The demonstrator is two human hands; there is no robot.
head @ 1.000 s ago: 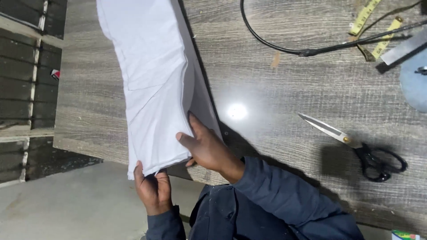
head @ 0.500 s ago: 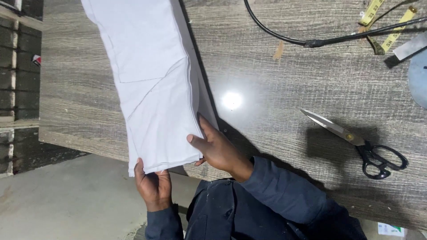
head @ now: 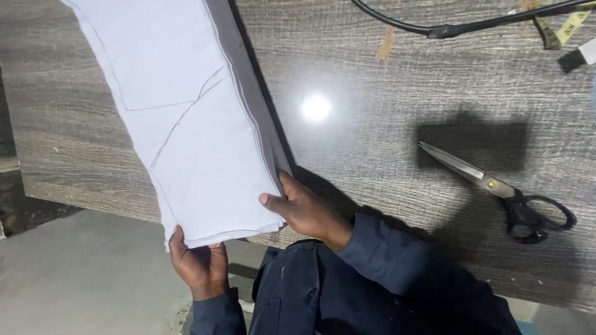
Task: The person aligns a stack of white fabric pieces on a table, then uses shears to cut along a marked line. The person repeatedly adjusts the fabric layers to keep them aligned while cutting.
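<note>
Nearest the camera, the left hand [head: 200,267] gripped the bottom edge of a folded stack of white fabric [head: 186,118], its fingers [head: 177,239] curled up over the corner, while the right hand [head: 304,211] clasped the stack's right edge, thumb on top. The stack, marked with faint pencil lines, lay lengthwise on the grey wood-grain desk [head: 372,142], its near end overhanging the edge. Farther right lay black-handled scissors [head: 503,195], closed, and beyond them a black cable [head: 459,28] and a yellow measuring tape [head: 572,25].
</note>
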